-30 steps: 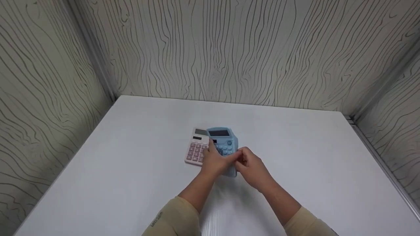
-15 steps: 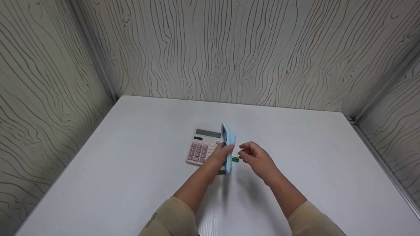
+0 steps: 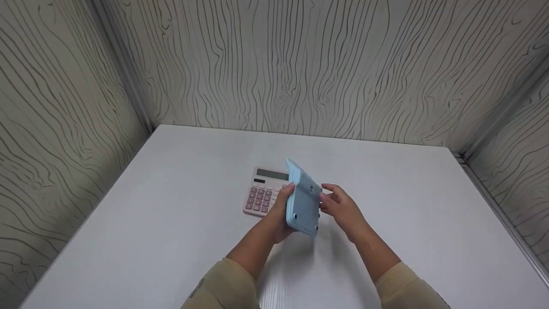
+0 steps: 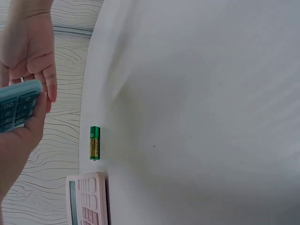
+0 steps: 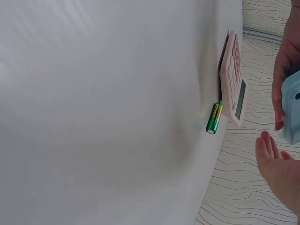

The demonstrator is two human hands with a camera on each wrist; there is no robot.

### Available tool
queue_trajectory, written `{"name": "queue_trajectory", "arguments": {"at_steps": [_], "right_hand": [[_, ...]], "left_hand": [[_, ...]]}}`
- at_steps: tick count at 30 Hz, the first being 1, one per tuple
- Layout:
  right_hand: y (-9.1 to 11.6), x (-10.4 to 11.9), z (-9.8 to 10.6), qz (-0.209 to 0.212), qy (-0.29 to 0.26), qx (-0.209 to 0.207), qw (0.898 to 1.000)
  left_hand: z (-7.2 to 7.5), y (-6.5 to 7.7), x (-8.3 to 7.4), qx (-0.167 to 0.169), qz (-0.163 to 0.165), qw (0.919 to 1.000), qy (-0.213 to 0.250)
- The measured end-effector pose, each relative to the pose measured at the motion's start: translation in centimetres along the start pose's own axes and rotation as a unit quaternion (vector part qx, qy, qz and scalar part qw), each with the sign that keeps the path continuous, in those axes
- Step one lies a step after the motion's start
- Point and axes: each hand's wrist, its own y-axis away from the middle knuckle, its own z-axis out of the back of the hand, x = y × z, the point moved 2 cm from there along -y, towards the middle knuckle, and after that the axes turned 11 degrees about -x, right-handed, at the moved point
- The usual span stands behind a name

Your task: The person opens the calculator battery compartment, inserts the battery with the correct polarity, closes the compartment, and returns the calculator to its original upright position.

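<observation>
The blue calculator (image 3: pixel 305 201) is in the left hand (image 3: pixel 279 218), whose fingers and thumb grip its edge above the tabletop (image 3: pixel 193 184). It stands tipped up, long axis running away from the person, its back turned toward the right hand (image 3: pixel 342 211). That hand holds nothing visible, its fingers loosely extended at the far edge; whether they touch is unclear. A battery (image 4: pixel 94 143) lies near the pink calculator (image 3: pixel 259 197); its label is too small to read, but one blue key shows "00".
</observation>
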Motion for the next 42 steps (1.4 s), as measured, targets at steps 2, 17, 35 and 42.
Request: {"name": "queue_trajectory", "arguments": {"at_steps": [2,17,35,42], "right_hand": [[0.0,0.1,0.0,0.003,-0.008,-0.004,1.000],[0.0,0.2,0.5,-0.001,0.026,-0.040,0.999],[-0.8,-1.1,1.8,-0.038,0.112,-0.047,0.992],[-0.5,-2.0,2.1,-0.053,0.154,-0.035,0.986]], "left_hand": [[-0.1,0.1,0.1,0.014,0.007,0.9998,0.009],[-0.2,-0.7,1.5,-0.002,-0.018,0.9995,0.026],[1.7,-1.6,1.5,-0.063,-0.026,0.9955,-0.066],[2.3,-1.4,2.1,-0.092,-0.020,0.9823,-0.162]]}}
